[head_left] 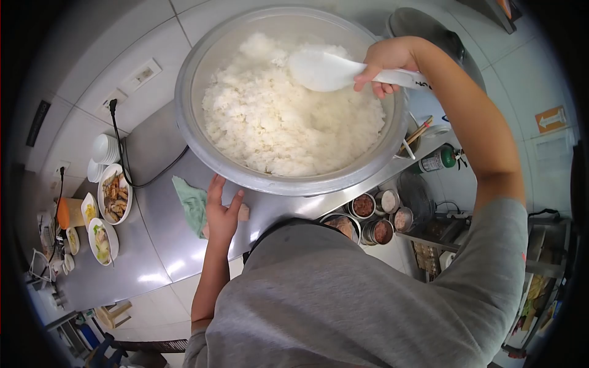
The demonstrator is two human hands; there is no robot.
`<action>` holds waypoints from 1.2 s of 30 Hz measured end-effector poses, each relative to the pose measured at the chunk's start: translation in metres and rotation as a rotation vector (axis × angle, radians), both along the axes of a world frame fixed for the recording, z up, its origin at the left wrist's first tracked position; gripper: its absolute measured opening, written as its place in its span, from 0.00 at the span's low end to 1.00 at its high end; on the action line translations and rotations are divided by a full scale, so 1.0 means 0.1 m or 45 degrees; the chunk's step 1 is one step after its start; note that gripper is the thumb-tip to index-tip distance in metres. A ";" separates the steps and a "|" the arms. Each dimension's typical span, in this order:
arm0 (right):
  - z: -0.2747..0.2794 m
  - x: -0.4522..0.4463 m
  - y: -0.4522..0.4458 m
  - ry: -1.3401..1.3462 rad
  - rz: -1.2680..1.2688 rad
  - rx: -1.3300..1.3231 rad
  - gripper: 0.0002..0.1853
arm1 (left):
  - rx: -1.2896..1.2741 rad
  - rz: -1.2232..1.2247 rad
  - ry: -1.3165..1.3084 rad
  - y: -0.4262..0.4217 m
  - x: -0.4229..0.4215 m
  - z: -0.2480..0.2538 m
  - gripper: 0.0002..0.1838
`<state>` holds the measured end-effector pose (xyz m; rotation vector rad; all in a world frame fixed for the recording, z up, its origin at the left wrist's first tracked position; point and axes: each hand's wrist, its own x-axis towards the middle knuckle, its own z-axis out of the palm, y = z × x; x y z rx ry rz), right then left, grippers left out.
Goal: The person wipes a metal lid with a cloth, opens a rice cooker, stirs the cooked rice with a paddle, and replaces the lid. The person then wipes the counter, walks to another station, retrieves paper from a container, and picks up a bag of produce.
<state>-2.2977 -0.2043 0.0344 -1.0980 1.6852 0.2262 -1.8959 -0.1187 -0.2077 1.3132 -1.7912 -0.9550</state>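
Observation:
A large metal pot (199, 144) is heaped with steaming white rice (264, 122). My right hand (392, 61) is closed around the handle of a white rice paddle (325, 69). The paddle's broad blade lies over the rice, toward the far right of the pot. My left hand (222, 211) is just below the pot's near edge, its thumb and fingers apart. It overlaps a green cloth (191, 205) on the steel counter; whether it presses on the cloth or the pot, I cannot tell. A small pinkish piece (244, 213) shows beside the thumb.
Dishes of food, including a plate of browned pieces (115, 196) and an oval bowl (102, 241), stand on the counter (153, 245) at left. A black cord (156, 180) runs to the pot. Metal containers (363, 206) stand low at right, near a green cylinder (432, 161).

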 end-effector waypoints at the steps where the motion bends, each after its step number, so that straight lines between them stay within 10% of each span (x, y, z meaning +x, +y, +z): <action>1: 0.06 0.05 0.03 0.066 0.064 -0.102 0.17 | -0.010 0.011 -0.006 0.01 0.01 -0.02 0.28; 9: 0.28 0.54 0.33 0.222 0.489 -0.642 0.16 | 0.038 -0.042 0.019 0.10 0.07 -0.04 0.27; 15: 0.20 1.10 0.51 0.005 0.732 -0.132 0.15 | 0.080 -0.028 0.017 0.12 0.05 -0.01 0.25; 18: -0.45 0.99 0.53 0.120 0.859 -0.914 0.14 | 0.178 -0.008 0.033 0.15 0.03 -0.01 0.24; 33: -0.11 0.81 0.09 0.717 0.874 -1.115 0.19 | 0.270 0.151 0.071 0.21 0.39 -0.11 0.23; 36: 0.19 1.16 0.51 0.693 1.183 -0.715 0.20 | 0.314 0.140 0.076 0.25 0.39 -0.12 0.23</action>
